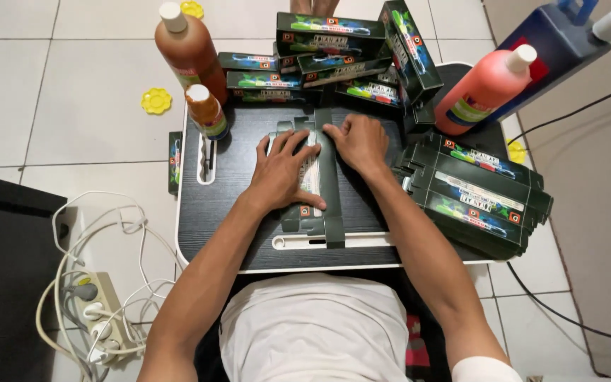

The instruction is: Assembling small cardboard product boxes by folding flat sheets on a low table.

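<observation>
Pressing flat carton (317, 185) | left hand (282, 173), right hand (359, 142) splayed open | black lap table (235, 205) | white tiled floor (72, 92)

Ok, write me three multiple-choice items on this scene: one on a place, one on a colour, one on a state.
1. Where does the small orange bottle stand?
A. at the far left corner of the black lap table
B. on the power strip
C. on top of the folded boxes

2. What colour is the bottle with a white cap, lying tilted at the table's far right?
A. green
B. red-pink
C. yellow

3. How is the dark green carton under the hands?
A. folded up and closed
B. torn in two
C. flat, unfolded

Answers: 1 A, it stands beside the table's slot at the far left. 2 B, its body is red-pink. 3 C, the left hand and right hand press it flat on the table, flaps spread.
</observation>
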